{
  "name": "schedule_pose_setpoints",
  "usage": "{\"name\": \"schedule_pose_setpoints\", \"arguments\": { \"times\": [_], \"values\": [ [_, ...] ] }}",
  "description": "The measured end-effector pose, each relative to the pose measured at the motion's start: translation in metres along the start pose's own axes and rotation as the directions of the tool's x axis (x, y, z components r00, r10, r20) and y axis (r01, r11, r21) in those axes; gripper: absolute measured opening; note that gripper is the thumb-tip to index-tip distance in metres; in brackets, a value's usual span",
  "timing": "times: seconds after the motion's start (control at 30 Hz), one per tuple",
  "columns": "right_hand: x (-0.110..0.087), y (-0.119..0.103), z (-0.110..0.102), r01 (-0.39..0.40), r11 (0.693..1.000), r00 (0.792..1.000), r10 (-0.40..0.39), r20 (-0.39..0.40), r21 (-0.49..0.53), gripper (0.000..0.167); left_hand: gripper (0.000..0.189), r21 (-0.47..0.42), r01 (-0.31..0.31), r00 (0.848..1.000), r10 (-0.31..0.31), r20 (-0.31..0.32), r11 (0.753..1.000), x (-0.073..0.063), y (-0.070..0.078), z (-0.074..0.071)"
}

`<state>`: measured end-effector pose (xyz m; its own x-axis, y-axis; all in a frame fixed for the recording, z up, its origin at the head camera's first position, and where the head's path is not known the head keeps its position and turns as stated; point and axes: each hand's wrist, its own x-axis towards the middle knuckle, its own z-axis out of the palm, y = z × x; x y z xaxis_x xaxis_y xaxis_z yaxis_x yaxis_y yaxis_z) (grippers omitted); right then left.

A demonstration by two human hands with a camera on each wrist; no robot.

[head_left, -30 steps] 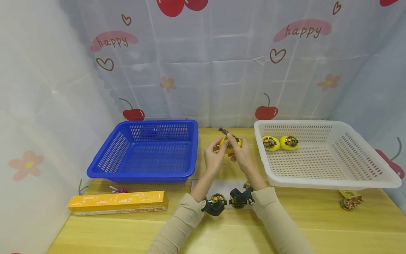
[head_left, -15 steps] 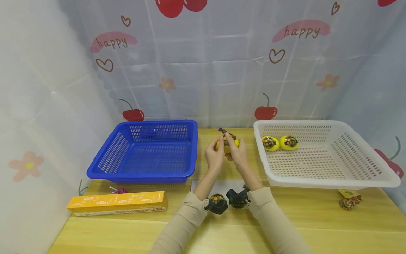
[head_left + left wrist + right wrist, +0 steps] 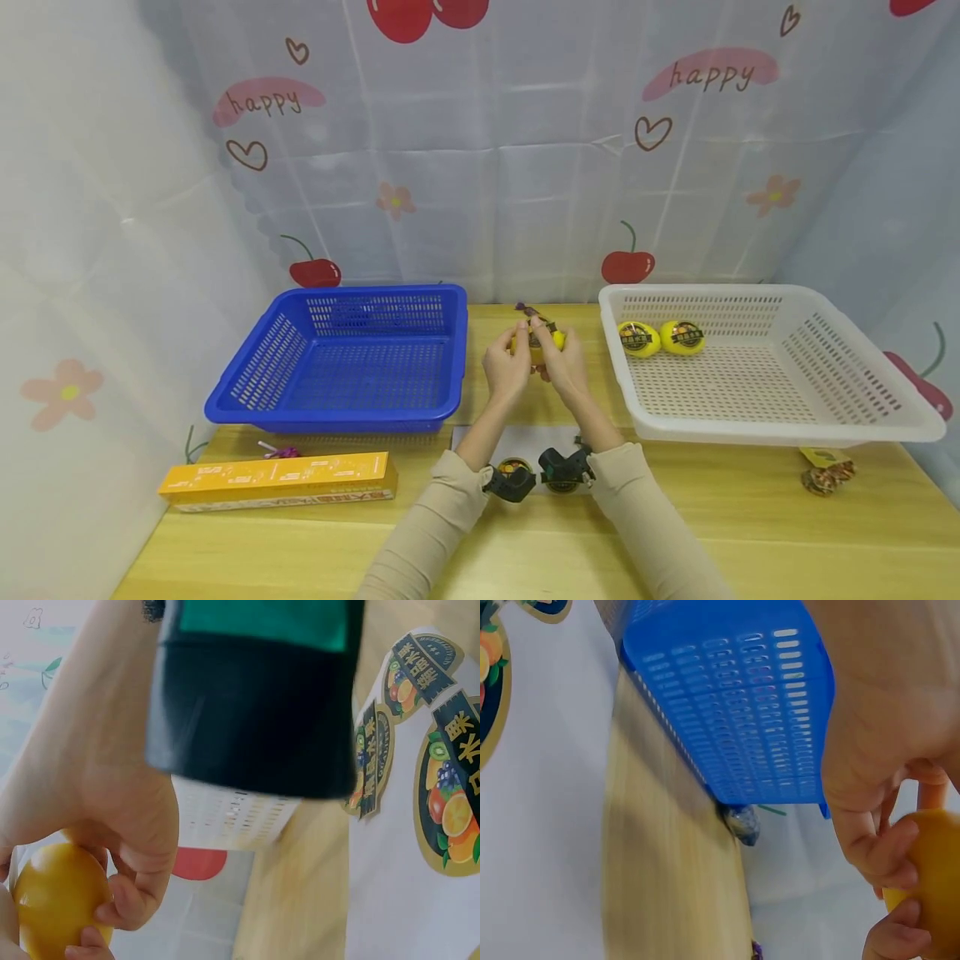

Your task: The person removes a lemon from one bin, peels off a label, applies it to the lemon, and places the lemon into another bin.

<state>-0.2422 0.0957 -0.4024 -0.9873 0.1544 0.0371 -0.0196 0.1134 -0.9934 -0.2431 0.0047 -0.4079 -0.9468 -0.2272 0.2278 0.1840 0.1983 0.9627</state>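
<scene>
Both hands hold one yellow lemon [image 3: 558, 338] above the table, between the two baskets. My left hand [image 3: 507, 367] grips its left side and my right hand [image 3: 565, 367] its right side. Both thumbs lie on the top, over a dark label that they partly cover. The left wrist view shows curled fingers against the lemon [image 3: 60, 900]; the right wrist view shows fingers round the lemon [image 3: 934, 881] too. Below the wrists lies a white sheet [image 3: 390, 892] bearing dark fruit labels [image 3: 454, 802]. Two labelled lemons [image 3: 660, 338] sit in the white basket [image 3: 780, 432].
The blue basket [image 3: 337, 414] stands on the left. In front of it lie a long orange box [image 3: 277, 481] and a purple-wrapped lollipop [image 3: 283, 452]. A purple-wrapped item [image 3: 528, 310] lies behind the hands. Brown-wrapped pieces [image 3: 827, 477] lie before the white basket.
Both hands have shifted slightly left with the lemon since one second ago, and the thumbs have drawn closer over its top. Over the last half second they hardly moved.
</scene>
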Motion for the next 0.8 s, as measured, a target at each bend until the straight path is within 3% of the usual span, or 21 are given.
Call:
{"name": "schedule_pose_setpoints", "arguments": {
  "times": [0.23, 0.47, 0.63, 0.8],
  "values": [
    [-0.0011, -0.0043, -0.0037, -0.016, 0.999, 1.0, 0.016, 0.002, -0.05, 0.062, 0.036, 0.005, -0.104, 0.995, 0.104, 0.009, 0.995, 0.0007, -0.0022, -0.0003],
    [-0.0008, -0.0075, -0.0033, -0.027, 0.998, 1.0, 0.027, -0.01, -0.062, 0.071, 0.031, 0.062, -0.277, 0.958, 0.281, -0.054, 0.959, -0.0002, -0.0067, 0.0028],
    [-0.0002, -0.0049, -0.0011, 0.017, 0.999, 0.999, -0.019, -0.042, -0.051, 0.059, 0.03, 0.075, -0.307, 0.942, 0.314, -0.115, 0.949, -0.0016, -0.0074, 0.0055],
    [-0.0008, -0.0009, -0.0002, 0.074, 0.997, 0.995, -0.075, -0.059, -0.02, 0.058, 0.03, 0.053, -0.329, 0.928, 0.333, -0.169, 0.943, -0.0047, -0.007, 0.0083]
  ]
}}
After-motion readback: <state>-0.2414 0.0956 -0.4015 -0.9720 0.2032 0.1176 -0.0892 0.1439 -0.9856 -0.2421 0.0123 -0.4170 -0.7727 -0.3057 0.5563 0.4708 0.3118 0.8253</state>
